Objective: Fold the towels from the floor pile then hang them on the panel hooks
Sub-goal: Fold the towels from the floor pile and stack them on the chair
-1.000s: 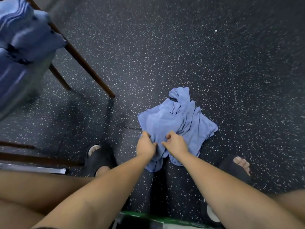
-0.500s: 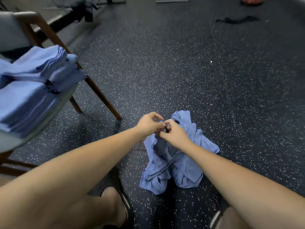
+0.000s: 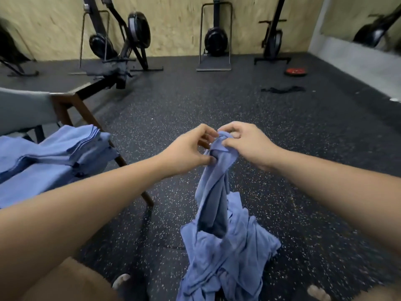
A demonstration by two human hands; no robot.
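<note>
Fingers of our left hand (image 3: 186,151) and right hand (image 3: 247,142) pinch the top of one blue towel (image 3: 213,192), which hangs onto the floor pile (image 3: 230,261); folded towels (image 3: 54,153) lie stacked on, seemingly, a chair (image 3: 61,101).

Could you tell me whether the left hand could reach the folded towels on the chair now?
Probably yes: the folded towels lie close on that side, nothing between, though the left hand pinches the lifted towel.

Both arms (image 3: 86,209) are being shown bare above the left hand (image 3: 188,148) and right hand (image 3: 245,144). A black open-toed slipper (image 3: 135,286) is being worn on one foot (image 3: 121,281).
</note>
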